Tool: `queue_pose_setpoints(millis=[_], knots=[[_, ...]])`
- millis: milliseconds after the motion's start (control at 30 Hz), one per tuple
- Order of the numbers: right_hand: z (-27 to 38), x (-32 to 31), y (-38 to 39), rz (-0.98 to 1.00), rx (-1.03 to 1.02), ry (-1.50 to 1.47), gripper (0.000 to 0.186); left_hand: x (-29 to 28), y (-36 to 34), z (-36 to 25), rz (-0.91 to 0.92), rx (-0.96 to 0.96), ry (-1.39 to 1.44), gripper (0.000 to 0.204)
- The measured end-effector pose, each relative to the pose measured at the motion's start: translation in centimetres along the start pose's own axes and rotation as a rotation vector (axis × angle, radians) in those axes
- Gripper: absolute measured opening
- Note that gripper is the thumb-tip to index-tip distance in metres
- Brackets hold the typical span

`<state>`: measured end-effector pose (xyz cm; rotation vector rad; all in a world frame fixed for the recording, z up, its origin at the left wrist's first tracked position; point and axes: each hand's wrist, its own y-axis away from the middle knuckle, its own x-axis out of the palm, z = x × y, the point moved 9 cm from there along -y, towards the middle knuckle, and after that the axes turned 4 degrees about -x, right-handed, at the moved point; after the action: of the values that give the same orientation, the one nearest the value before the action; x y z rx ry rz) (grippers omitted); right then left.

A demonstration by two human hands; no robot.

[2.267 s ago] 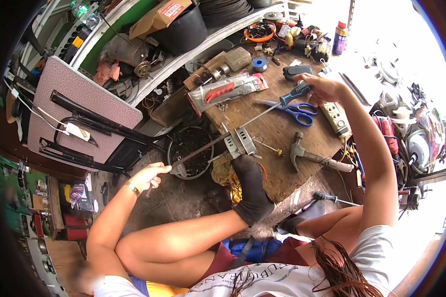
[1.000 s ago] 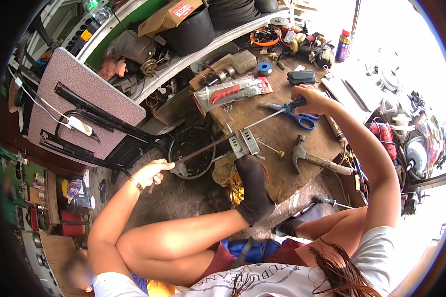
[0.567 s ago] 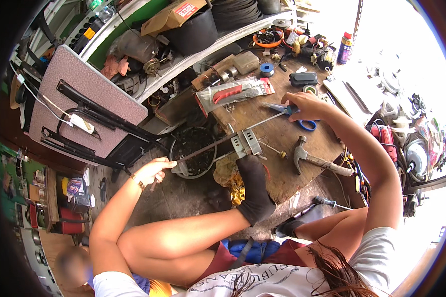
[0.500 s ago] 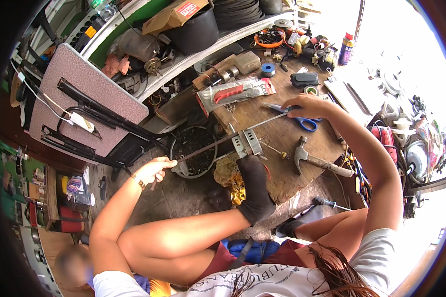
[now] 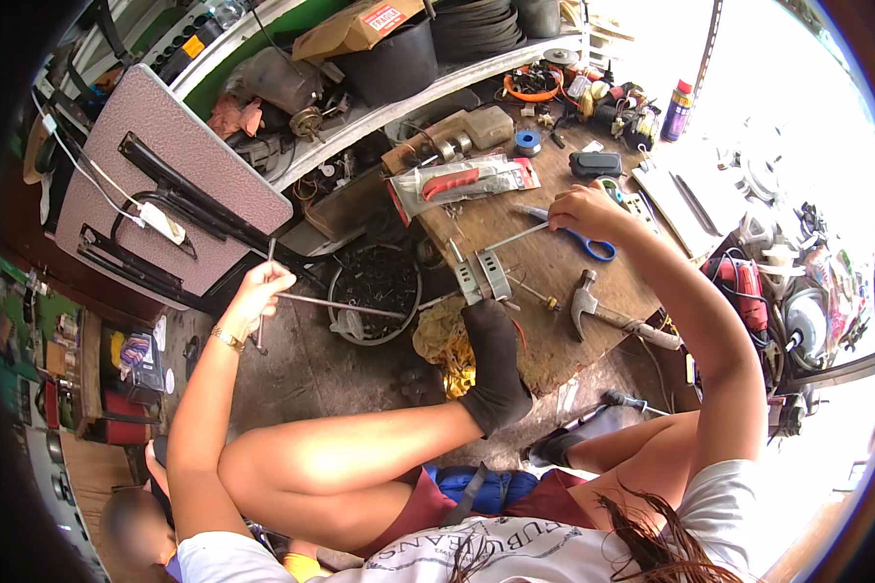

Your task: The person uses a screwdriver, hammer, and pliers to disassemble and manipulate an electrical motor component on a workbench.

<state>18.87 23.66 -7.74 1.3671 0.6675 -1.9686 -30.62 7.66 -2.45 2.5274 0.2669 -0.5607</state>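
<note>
My left hand (image 5: 262,291) grips thin metal rods (image 5: 340,304), one crossing above the round bin (image 5: 365,282), another running upright through the fist. My right hand (image 5: 578,209) is closed on the screwdriver, its handle largely hidden under my fingers, its shaft (image 5: 520,235) running down-left to a slotted metal bracket (image 5: 478,277). My black-socked foot (image 5: 491,364) braces the bracket from below at the edge of the wooden table (image 5: 564,360). Around my right hand lie blue-handled scissors (image 5: 596,249), a claw hammer (image 5: 585,301) and a red-handled tool in a package (image 5: 452,183).
A pink folded board (image 5: 156,146) with black legs leans at left. Behind are a cluttered shelf (image 5: 331,146) and black bucket (image 5: 384,73). A spray can (image 5: 679,115) and jumbled parts (image 5: 797,291) stand right. Another person (image 5: 136,520) is at the lower left.
My left hand has moved up and left, drawing the long rod away from the bracket; its far end now sits over the bin. My right hand has shifted slightly left.
</note>
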Motion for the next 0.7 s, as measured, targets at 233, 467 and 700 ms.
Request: queue_pose_setpoints(millis=[233, 467, 700], knots=[[-1.6, 1.1, -0.2, -0.04, -0.037, -0.181, 0.017, 13.6, 0.8, -8.8, -0.02, 0.56, -0.785, 0.02], [1.5, 1.1, -1.4, 0.196, 0.06, -0.085, 0.025, 22.3, -1.9, -8.3, 0.076, 0.405, -0.67, 0.024], [0.3, 1.3, -1.7, 0.219, 0.096, -0.247, 0.019, 26.9, -5.0, -6.7, 0.264, 0.228, -0.363, 0.025]])
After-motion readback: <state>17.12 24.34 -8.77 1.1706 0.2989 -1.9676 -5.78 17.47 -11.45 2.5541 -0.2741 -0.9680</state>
